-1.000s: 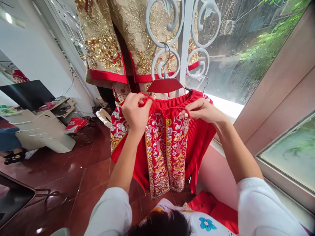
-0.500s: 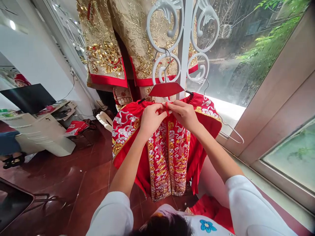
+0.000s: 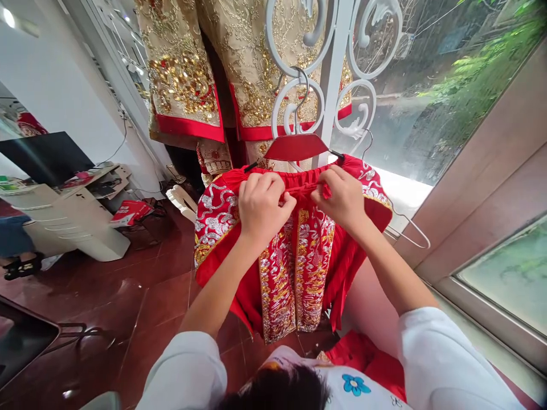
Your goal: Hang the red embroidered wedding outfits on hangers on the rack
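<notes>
A red embroidered skirt [image 3: 280,285] with silver and gold patterns hangs from a red hanger [image 3: 296,147]. At its gathered waistband, my left hand [image 3: 261,206] is closed, pinching one side of a red tie cord [image 3: 305,188]. On the other side my right hand [image 3: 342,199] grips the same cord, and bunched red loops show between its fingers. The cord runs stretched between both hands, with a small knot or crossing near the middle. My fingers hide its ends on the left.
Behind the skirt hang gold beaded garments [image 3: 188,85] with red hems, beside a white scrolled metal frame [image 3: 337,62]. A white wire hanger [image 3: 410,225] pokes out at right near the window. Left are a desk [image 3: 81,222], a monitor [image 3: 47,162] and a person's foot [image 3: 23,266].
My hands were together at the middle of the waistband. They have moved apart, left and right, drawing the red cord out between them.
</notes>
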Action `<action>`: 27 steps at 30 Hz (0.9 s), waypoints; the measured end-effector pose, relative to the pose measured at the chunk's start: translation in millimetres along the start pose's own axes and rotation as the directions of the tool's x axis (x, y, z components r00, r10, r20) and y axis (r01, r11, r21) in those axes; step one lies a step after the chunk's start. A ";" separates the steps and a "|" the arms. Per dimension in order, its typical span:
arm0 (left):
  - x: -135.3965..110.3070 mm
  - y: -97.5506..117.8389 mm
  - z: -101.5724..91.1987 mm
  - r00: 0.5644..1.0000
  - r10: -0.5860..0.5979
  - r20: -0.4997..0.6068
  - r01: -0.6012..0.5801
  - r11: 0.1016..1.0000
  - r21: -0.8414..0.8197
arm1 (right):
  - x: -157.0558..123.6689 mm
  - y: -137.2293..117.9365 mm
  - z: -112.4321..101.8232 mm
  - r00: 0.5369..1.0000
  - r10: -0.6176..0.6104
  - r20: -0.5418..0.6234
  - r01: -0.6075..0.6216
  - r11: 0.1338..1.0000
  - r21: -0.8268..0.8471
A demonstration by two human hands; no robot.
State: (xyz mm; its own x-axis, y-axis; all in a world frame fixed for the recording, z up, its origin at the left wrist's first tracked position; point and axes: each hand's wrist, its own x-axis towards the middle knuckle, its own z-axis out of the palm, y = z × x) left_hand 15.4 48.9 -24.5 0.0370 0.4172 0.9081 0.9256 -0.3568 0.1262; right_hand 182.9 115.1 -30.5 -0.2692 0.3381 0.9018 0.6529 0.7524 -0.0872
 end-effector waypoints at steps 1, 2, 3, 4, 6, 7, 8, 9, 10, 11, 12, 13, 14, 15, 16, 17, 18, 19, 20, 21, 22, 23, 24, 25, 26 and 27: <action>-2.9 -2.8 -2.6 1.000 0.011 -0.012 -0.010 0.997 0.074 | -4.5 4.1 -3.0 0.999 0.045 0.000 -0.045 0.998 -0.032; -5.6 -6.1 -5.0 1.000 0.018 -0.007 -0.016 0.992 0.124 | -8.9 7.8 -5.3 0.996 0.089 0.007 -0.088 0.995 -0.050; -8.0 -9.2 -6.9 1.000 0.021 0.007 -0.022 0.988 0.152 | -12.9 10.8 -6.5 0.991 0.129 0.018 -0.128 0.990 -0.051; -10.0 -11.6 -8.5 0.999 0.021 0.024 -0.024 0.987 0.160 | -16.1 12.6 -6.7 0.986 0.163 0.028 -0.162 0.986 -0.029; -12.2 -12.4 -10.3 0.999 -0.006 0.032 0.003 0.995 0.104 | -19.4 12.4 -5.1 0.975 0.217 0.035 -0.220 0.970 0.102; -12.5 -10.4 -10.6 0.999 -0.041 0.034 0.040 0.999 0.026 | -19.3 10.5 -4.0 0.964 0.260 0.048 -0.264 0.939 0.222; -12.2 -7.1 -10.5 0.995 -0.091 0.046 0.095 0.991 -0.090 | -18.3 7.7 -3.2 0.945 0.316 0.085 -0.324 0.871 0.369; -11.5 -2.6 -10.1 0.985 -0.151 0.085 0.167 0.958 -0.232 | -16.6 4.2 -2.8 0.914 0.374 0.159 -0.400 0.759 0.513; -10.3 2.3 -9.2 0.967 -0.206 0.153 0.250 0.892 -0.377 | -14.4 0.4 -3.0 0.869 0.421 0.259 -0.483 0.611 0.627; -8.7 7.3 -8.0 0.941 -0.244 0.234 0.332 0.799 -0.501 | -12.0 -3.2 -3.7 0.816 0.448 0.365 -0.559 0.451 0.695; -6.5 11.6 -6.5 0.913 -0.268 0.306 0.403 0.701 -0.589 | -9.6 -6.3 -4.9 0.765 0.453 0.457 -0.616 0.308 0.725; -4.1 14.7 -5.2 0.891 -0.281 0.356 0.452 0.616 -0.645 | -7.6 -8.5 -6.3 0.728 0.441 0.525 -0.649 0.197 0.735; -1.5 16.2 -4.0 0.878 -0.286 0.383 0.478 0.557 -0.680 | -6.0 -9.4 -8.0 0.705 0.425 0.568 -0.665 0.118 0.738; 1.1 15.8 -3.3 0.876 -0.286 0.389 0.483 0.527 -0.699 | -4.9 -8.7 -9.7 0.693 0.403 0.598 -0.674 0.066 0.736; 3.2 13.6 -3.2 0.881 -0.283 0.379 0.473 0.525 -0.707 | -4.3 -6.4 -11.4 0.691 0.387 0.611 -0.676 0.047 0.735; 4.7 9.6 -3.8 0.889 -0.282 0.361 0.458 0.548 -0.700 | -4.4 -2.6 -13.0 0.700 0.381 0.603 -0.673 0.069 0.737; 5.4 4.3 -4.9 0.898 -0.281 0.340 0.441 0.591 -0.675 | -4.9 2.4 -14.7 0.725 0.388 0.569 -0.657 0.144 0.740; 5.1 -1.8 -6.6 0.906 -0.278 0.318 0.422 0.649 -0.633 | -5.8 7.9 -16.3 0.764 0.396 0.509 -0.625 0.262 0.735; 4.0 -7.9 -8.5 0.915 -0.275 0.296 0.400 0.715 -0.573 | -6.9 13.4 -17.9 0.809 0.392 0.437 -0.578 0.400 0.712; 2.3 -13.5 -10.6 0.923 -0.267 0.278 0.376 0.779 -0.501 | -8.1 18.4 -19.6 0.853 0.366 0.373 -0.521 0.539 0.662; 0.3 -17.7 -12.6 0.929 -0.252 0.270 0.351 0.830 -0.433 | -9.4 22.5 -21.2 0.886 0.323 0.333 -0.463 0.660 0.592; -1.7 -20.3 -14.5 0.934 -0.230 0.275 0.326 0.863 -0.386 | -10.6 25.4 -22.7 0.906 0.272 0.325 -0.411 0.751 0.517; -3.4 -21.0 -16.2 0.936 -0.205 0.287 0.306 0.877 -0.371 | -11.6 27.3 -24.0 0.914 0.222 0.340 -0.366 0.813 0.454; -4.3 -19.9 -17.6 0.937 -0.181 0.298 0.293 0.873 -0.390 | -12.4 28.3 -25.1 0.914 0.177 0.365 -0.328 0.851 0.411; -4.6 -17.3 -18.7 0.938 -0.156 0.308 0.285 0.852 -0.438 | -12.9 28.7 -25.7 0.912 0.138 0.387 -0.300 0.867 0.397; -4.0 -13.9 -19.4 0.940 -0.130 0.317 0.282 0.817 -0.503 | -13.2 28.8 -25.9 0.910 0.110 0.400 -0.289 0.860 0.421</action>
State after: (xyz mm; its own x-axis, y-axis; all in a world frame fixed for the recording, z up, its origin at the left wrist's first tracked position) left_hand -4.9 35.9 -22.2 0.0339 0.7030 0.7104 0.5766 -0.5944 0.5606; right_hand 223.6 117.6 -33.9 -0.4560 0.6166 0.6417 0.3412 0.7871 -0.5139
